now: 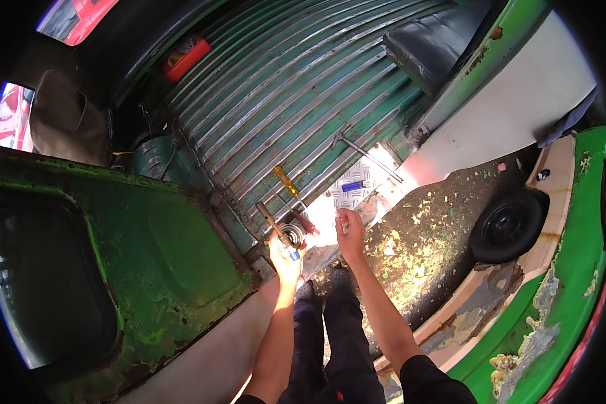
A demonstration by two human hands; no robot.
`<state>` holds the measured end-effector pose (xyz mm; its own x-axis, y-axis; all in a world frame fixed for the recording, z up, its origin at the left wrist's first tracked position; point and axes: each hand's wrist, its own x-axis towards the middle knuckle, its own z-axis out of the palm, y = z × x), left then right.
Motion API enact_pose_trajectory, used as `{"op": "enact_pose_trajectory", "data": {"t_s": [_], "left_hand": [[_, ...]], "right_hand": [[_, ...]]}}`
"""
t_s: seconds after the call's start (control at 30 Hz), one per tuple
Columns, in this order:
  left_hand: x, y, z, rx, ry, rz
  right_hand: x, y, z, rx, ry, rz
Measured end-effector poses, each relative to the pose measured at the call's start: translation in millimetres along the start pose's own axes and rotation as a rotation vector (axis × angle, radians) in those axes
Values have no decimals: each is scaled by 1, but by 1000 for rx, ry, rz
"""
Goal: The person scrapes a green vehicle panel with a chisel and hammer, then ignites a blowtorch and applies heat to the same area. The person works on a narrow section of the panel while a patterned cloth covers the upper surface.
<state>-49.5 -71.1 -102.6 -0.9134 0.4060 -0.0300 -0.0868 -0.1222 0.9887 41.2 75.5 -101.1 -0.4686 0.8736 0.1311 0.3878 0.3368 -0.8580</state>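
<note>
My left hand [287, 263] is closed around a round metal part [292, 233] with a ring-like opening, and a long brownish metal tool [270, 219] lies across it. The tool's exact kind is unclear; a blue bit shows at its lower end. My right hand [351, 236] is over the edge of the sunlit tread plate [344, 200], fingers curled together; anything between them is too small to make out. Close to the left hand lie a red-handled tool [308, 224] and a screwdriver with a yellow handle [285, 180]. A small blue block-shaped item [352, 186] rests on the plate.
A T-handled metal bar [369, 159] lies on the ribbed green floor [262, 101]. Farther back are a red container [186, 59] and a black cushion [432, 47]. A rusty green door [161, 269] stands left; a vehicle wheel [510, 225] is right, beside leaf-strewn ground.
</note>
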Motion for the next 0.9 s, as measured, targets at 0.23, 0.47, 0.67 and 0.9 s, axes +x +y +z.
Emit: {"op": "enact_pose_trajectory", "data": {"t_s": [0.23,0.47,0.67,0.9], "left_hand": [[18,3,13,370,-2,209],[29,3,19,252,62,36],[22,53,50,72,16,-85],[-1,110,64,63,-246,77]], "right_hand": [[56,31,-5,-223,51,-98],[89,56,-17,-424,-50,16],[91,41,-47,-188,20,104],[53,-64,-138,-2,223,99]]}}
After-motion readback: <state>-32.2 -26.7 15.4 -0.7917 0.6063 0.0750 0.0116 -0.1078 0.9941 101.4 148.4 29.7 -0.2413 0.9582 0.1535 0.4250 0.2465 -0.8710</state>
